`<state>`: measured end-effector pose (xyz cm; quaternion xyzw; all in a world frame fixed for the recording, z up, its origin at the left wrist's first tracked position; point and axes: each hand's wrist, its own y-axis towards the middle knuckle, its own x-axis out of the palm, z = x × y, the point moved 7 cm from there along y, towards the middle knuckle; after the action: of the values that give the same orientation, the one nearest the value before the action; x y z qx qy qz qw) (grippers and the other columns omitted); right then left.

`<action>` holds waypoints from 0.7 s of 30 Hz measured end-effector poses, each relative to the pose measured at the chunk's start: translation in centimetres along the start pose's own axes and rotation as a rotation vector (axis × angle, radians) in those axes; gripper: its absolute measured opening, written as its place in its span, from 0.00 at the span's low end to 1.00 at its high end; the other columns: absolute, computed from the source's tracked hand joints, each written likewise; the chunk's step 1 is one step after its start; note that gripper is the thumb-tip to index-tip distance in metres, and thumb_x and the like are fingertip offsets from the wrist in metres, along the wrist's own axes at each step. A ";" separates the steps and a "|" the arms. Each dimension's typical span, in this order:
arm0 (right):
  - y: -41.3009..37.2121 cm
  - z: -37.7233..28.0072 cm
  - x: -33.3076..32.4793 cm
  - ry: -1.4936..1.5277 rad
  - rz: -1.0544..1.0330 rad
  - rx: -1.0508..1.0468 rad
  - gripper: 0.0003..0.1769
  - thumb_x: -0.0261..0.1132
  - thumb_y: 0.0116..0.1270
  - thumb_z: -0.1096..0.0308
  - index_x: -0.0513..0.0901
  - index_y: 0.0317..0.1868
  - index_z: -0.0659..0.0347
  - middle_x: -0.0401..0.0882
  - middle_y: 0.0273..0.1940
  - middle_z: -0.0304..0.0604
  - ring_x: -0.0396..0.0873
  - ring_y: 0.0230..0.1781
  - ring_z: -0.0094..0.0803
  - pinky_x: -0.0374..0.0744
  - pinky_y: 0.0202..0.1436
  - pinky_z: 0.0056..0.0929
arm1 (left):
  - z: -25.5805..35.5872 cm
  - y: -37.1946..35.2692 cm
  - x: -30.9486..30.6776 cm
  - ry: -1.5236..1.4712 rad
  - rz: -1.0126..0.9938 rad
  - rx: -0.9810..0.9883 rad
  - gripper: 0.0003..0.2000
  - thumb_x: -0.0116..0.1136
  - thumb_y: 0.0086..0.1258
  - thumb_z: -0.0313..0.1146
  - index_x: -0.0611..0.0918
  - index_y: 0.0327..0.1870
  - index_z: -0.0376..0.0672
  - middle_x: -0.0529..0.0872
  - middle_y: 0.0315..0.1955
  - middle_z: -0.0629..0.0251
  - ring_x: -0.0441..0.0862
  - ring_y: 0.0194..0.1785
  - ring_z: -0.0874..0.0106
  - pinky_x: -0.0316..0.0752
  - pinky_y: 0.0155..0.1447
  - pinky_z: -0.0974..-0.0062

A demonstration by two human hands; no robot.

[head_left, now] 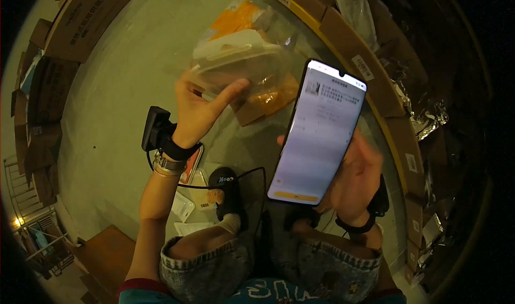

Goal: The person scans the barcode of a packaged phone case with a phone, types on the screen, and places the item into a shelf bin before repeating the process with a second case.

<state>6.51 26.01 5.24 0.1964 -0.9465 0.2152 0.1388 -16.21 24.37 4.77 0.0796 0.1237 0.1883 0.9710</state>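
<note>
Head view, looking down: the left hand [206, 108] grips 1 clear plastic container [241, 62], thumb on its near side, above orange-and-clear packaging [268, 97] on the floor [118, 121]. The right hand [354, 180] holds 1 lit phone [319, 137], tilted, screen up. Cardboard boxes [375, 73] line the right side; 1 dark shoe [228, 191] stands below.

Grey-grn floor [112, 127], yellow shelf edge [343, 38], brn boxes [94, 14]
</note>
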 end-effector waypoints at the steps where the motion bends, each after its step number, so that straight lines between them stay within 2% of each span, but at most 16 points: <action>1: 0.0 -0.1 -0.1 -0.012 -0.030 -0.048 0.34 0.32 0.68 0.51 0.59 0.64 0.70 0.73 0.53 0.60 0.77 0.50 0.53 0.78 0.50 0.42 | 0.1 -0.1 -0.1 0.006 0.010 0.018 0.15 0.69 0.55 0.29 0.80 0.43 0.34 0.86 0.36 0.62 0.82 0.37 0.76 0.76 0.43 0.80; 5: 0.1 -0.4 0.8 0.073 -0.213 -0.107 0.39 0.41 0.62 0.49 0.49 0.69 0.63 0.60 0.63 0.65 0.71 0.57 0.57 0.79 0.50 0.45 | -0.2 0.0 -0.2 0.009 0.060 0.043 0.14 0.68 0.56 0.27 0.81 0.43 0.34 0.86 0.36 0.62 0.82 0.38 0.76 0.75 0.43 0.79; 8: -0.6 -2.0 2.8 0.387 -0.538 0.034 0.47 0.55 0.53 0.60 0.41 0.71 0.58 0.46 0.68 0.64 0.64 0.60 0.65 0.86 0.38 0.47 | -0.2 0.2 0.0 -0.034 0.074 0.027 0.14 0.67 0.57 0.27 0.80 0.43 0.34 0.85 0.37 0.62 0.82 0.38 0.76 0.75 0.44 0.78; 10: -0.7 -2.2 3.3 0.501 -0.564 0.041 0.50 0.57 0.50 0.67 0.39 0.71 0.57 0.41 0.69 0.64 0.62 0.60 0.68 0.86 0.34 0.48 | 0.0 0.4 0.1 -0.052 0.073 0.020 0.14 0.66 0.57 0.27 0.80 0.44 0.33 0.85 0.37 0.61 0.82 0.39 0.76 0.75 0.45 0.78; 13: -0.7 -2.3 3.2 0.521 -0.541 0.079 0.54 0.58 0.46 0.73 0.36 0.71 0.54 0.37 0.69 0.64 0.60 0.61 0.69 0.84 0.36 0.55 | 0.1 0.6 0.2 -0.046 0.057 0.021 0.15 0.66 0.57 0.27 0.79 0.44 0.32 0.85 0.37 0.61 0.82 0.40 0.76 0.75 0.46 0.78; 18: -0.8 -2.3 2.7 0.407 -0.510 0.066 0.53 0.59 0.45 0.72 0.38 0.71 0.56 0.43 0.68 0.65 0.61 0.61 0.69 0.84 0.35 0.55 | 0.1 0.7 0.5 -0.087 0.051 0.043 0.15 0.66 0.57 0.27 0.79 0.44 0.32 0.85 0.37 0.62 0.82 0.40 0.76 0.75 0.46 0.78; 21: -0.7 -2.7 2.4 0.389 -0.488 0.056 0.53 0.59 0.44 0.72 0.39 0.71 0.57 0.45 0.68 0.65 0.61 0.60 0.68 0.85 0.33 0.54 | -0.6 0.7 0.3 -0.041 0.039 -0.019 0.17 0.68 0.56 0.27 0.79 0.46 0.33 0.85 0.38 0.62 0.81 0.41 0.75 0.75 0.48 0.78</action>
<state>5.16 25.88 8.67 0.3769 -0.8207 0.2350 0.3594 -16.36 25.18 4.25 0.0766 0.1003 0.2066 0.9703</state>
